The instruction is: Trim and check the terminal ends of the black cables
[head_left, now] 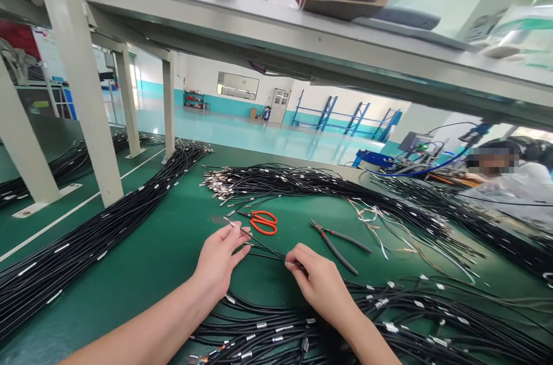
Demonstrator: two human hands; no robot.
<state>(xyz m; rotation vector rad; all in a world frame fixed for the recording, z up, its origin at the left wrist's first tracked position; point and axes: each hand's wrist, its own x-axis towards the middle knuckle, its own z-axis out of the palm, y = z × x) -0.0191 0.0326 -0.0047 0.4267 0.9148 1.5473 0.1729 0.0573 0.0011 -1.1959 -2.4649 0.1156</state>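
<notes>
A thin black cable point(268, 248) runs between my two hands above the green tabletop. My left hand point(221, 257) has the cable's end between its fingertips, and a pale tip pokes out past them. Closer to the middle, my right hand point(317, 280) is closed in a pinch on the same cable; its fingers hide part of it. Scissors with orange handles point(264, 222) lie just beyond my hands. Grey-handled cutting pliers point(334, 241) rest open to the right. Below my hands spreads a bundle of black cables with metal ends point(276, 333).
A thick cable bundle point(129, 218) lies along the left, beside white shelf legs point(80, 65). More cables point(298, 181) stretch across the back. Stripped wire scraps point(380, 227) lie right of the pliers. A shelf point(276, 31) crosses overhead. Another person point(518, 181) sits at the far right.
</notes>
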